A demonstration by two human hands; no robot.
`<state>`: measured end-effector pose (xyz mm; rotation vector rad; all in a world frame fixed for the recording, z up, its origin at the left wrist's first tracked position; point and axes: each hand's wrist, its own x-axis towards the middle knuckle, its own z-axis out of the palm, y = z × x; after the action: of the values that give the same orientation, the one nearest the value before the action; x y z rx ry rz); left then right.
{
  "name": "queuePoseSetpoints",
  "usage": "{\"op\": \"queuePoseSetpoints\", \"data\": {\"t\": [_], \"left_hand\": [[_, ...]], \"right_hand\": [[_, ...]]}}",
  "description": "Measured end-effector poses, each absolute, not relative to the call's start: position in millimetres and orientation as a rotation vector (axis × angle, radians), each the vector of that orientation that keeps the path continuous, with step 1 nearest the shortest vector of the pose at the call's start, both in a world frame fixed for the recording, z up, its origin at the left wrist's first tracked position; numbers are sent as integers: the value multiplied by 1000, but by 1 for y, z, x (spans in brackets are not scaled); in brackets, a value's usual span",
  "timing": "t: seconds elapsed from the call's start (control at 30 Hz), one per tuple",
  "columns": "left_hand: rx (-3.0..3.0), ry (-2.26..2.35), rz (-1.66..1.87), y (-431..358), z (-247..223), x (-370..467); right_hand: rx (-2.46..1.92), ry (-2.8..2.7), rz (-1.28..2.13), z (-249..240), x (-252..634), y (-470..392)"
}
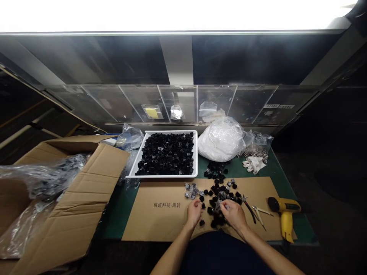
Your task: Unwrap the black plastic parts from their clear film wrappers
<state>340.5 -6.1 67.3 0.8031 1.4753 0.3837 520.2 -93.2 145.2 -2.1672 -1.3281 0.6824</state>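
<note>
My left hand [194,212] is closed with its fingertips together at the left edge of the scattered black parts; whatever it may pinch is too small to make out. To its right, my right hand [233,214] pinches a small clear piece [219,205], partly hidden and slightly blurred, above the loose black parts [210,211]. A little cluster of clear and silvery pieces [192,191] lies just beyond my left hand. Everything here rests on a flat cardboard sheet [155,223] with printed characters.
A white tray [196,152] full of black parts stands behind the cardboard. Beside it sit a stuffed white plastic bag [222,139] and a white glove [254,164]. Pliers [249,209], white-handled tweezers [260,217] and a yellow heat gun [286,215] lie right. An open carton [83,198] stands left.
</note>
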Motion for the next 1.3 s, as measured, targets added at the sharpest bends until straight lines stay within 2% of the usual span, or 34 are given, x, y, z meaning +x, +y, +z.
{"op": "queuePoseSetpoints", "data": {"t": [0.07,0.2,0.37,0.5,0.6,0.7,0.87,1.03,1.3], "left_hand": [[1110,1506,322,5,69,353],[1820,1600,-68,22,69,371],[1849,1617,-136,38,64,375],[1649,1581,167,44,72,367],[1255,1357,379,35,93,355],[920,1140,417,13,120,345],[804,1026,453,-21,151,342],[636,1139,571,-36,152,350],[718,1178,500,-46,153,365]], "right_hand": [[-2154,-1344,635,153,521,-91],[-2093,-1302,598,165,528,-95],[-2040,-1196,951,164,537,-112],[-1948,-1137,1126,157,536,-114],[-1927,-998,1123,151,530,-97],[-1841,-830,1180,145,521,-76],[-1578,-589,1498,135,506,-62],[-1499,-401,1541,123,505,-77],[-1441,-304,1499,111,503,-95]]}}
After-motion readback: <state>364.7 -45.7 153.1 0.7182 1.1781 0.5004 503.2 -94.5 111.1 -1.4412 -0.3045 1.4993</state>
